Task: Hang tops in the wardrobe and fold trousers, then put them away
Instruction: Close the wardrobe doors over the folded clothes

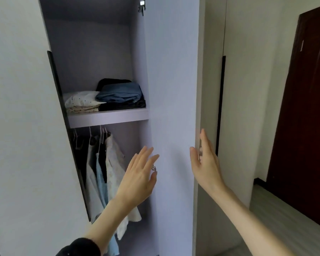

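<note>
We note the wardrobe (92, 52) open. Folded trousers (119, 94) are stacked on its shelf (107, 117), long axis left to right. Tops (107, 172) hang below, long axis vertical. Left hand (139, 176) and right hand (205, 161) flank the door (174, 89), fingers straight, holding nothing.
</note>
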`<state>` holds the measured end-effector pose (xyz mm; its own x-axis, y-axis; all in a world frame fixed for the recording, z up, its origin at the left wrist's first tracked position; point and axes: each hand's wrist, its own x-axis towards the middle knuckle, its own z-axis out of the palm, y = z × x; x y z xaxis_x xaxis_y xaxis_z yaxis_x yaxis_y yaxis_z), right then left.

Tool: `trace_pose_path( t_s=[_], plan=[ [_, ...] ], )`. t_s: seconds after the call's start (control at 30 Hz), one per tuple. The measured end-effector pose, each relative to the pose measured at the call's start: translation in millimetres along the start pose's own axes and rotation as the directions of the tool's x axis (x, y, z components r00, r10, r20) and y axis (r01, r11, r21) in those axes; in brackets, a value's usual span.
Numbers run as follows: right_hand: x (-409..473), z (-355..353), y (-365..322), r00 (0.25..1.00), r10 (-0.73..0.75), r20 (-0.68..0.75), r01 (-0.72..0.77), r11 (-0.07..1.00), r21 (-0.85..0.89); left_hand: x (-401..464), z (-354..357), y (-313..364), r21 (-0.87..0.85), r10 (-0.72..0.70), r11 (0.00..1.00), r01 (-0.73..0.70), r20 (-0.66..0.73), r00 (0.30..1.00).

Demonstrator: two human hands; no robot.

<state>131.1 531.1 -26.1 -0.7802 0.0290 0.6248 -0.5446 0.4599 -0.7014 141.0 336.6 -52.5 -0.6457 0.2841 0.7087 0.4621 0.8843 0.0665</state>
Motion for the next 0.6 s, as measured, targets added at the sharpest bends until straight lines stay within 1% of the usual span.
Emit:
trace_pose_path(
  t_s=[0.13,0.23,0.3,0.37,0.4,0.43,0.5,0.57,0.6],
  plan=[
    [-9.2,6.5,-6.3,0.985,-0.120,0.127,0.105,0.988,0.116,-11.7,-3.5,-4.5,0.047,-0.017,0.999,0.018,-0.034,0.999],
    [-6.7,21.9,-20.2,0.942,-0.209,0.261,0.149,0.962,0.231,-15.5,-6.8,-10.4,0.114,-0.056,0.991,0.065,-0.079,0.995],
    [2.7,41.1,-35.4,0.913,-0.233,0.334,0.119,0.937,0.329,-18.6,-11.8,-21.4,0.192,-0.111,0.973,0.127,-0.095,0.989],
    [12.5,65.1,-49.9,0.887,-0.223,0.404,0.066,0.928,0.368,-23.4,-17.7,-39.3,0.264,-0.186,0.941,0.211,-0.117,0.976],
    [16.2,77.7,-56.2,0.868,-0.234,0.438,0.072,0.932,0.355,-26.4,-20.5,-49.8,0.283,-0.226,0.924,0.256,-0.135,0.965],
    [19.4,90.7,-61.7,0.846,-0.259,0.466,0.111,0.941,0.321,-29.9,-23.8,-61.7,0.293,-0.268,0.907,0.302,-0.151,0.951],
    [26.3,121.1,-70.0,0.806,-0.339,0.485,0.286,0.941,0.182,-38.8,-31.7,-89.8,0.320,-0.346,0.865,0.387,-0.177,0.921],
    [33.5,152.0,-72.9,0.765,-0.409,0.498,0.481,0.876,-0.019,-46.5,-38.3,-120.6,0.345,-0.414,0.819,0.459,-0.201,0.888],
    [39.0,169.2,-73.5,0.746,-0.425,0.513,0.548,0.829,-0.111,-48.5,-41.8,-138.7,0.357,-0.452,0.795,0.490,-0.192,0.871]
  ],
)
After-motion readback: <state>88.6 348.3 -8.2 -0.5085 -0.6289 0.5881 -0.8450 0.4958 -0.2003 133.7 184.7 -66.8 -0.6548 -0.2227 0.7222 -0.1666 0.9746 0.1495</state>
